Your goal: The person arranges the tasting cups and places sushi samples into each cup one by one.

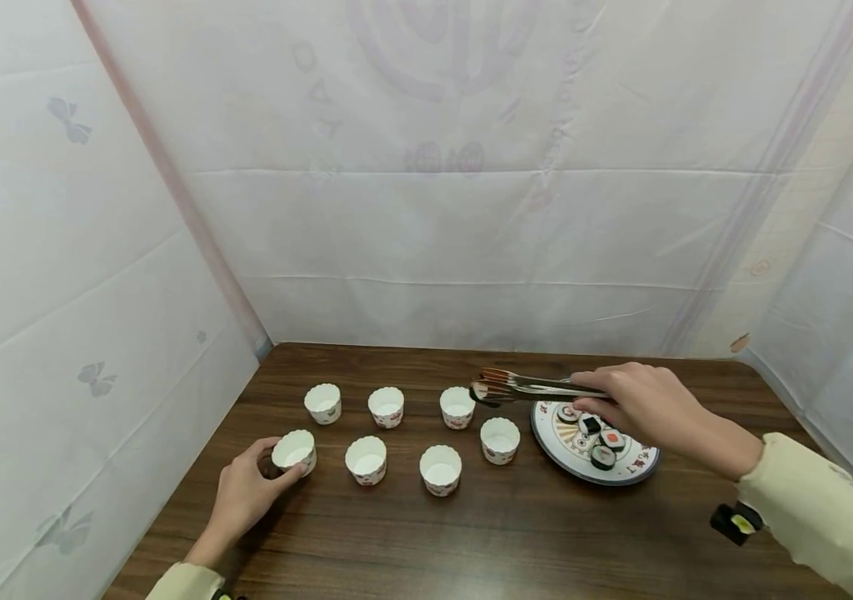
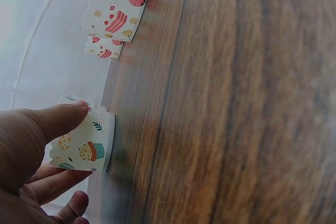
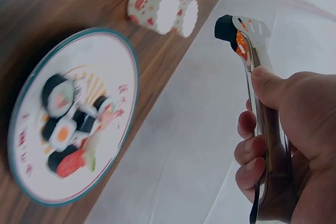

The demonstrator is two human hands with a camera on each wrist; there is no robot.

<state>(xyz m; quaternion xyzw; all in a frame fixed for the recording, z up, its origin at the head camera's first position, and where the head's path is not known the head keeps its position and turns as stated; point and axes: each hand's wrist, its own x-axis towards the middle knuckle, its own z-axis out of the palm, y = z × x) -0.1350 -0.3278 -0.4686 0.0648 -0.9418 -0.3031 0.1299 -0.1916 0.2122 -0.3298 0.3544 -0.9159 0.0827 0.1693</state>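
Observation:
My left hand (image 1: 244, 493) holds a white paper cup (image 1: 294, 451) at the near left, thumb on one side and fingers on the other; the left wrist view shows a cupcake print on this cup (image 2: 86, 142). My right hand (image 1: 647, 407) grips metal tongs (image 1: 546, 388) above the plate's far left edge. A dark-wrapped sushi piece (image 3: 226, 29) is pinched in the tongs' tips, raised over the table. On the round plate (image 1: 572, 467) lie several sushi pieces, among them one with an orange centre (image 1: 612, 439).
Several other patterned cups stand in two uneven rows, including a back-left one (image 1: 323, 404), a front one (image 1: 441, 471) and one beside the plate (image 1: 500, 441). The wooden table (image 1: 516, 533) ends at white hanging cloth (image 1: 426, 308) behind and at both sides.

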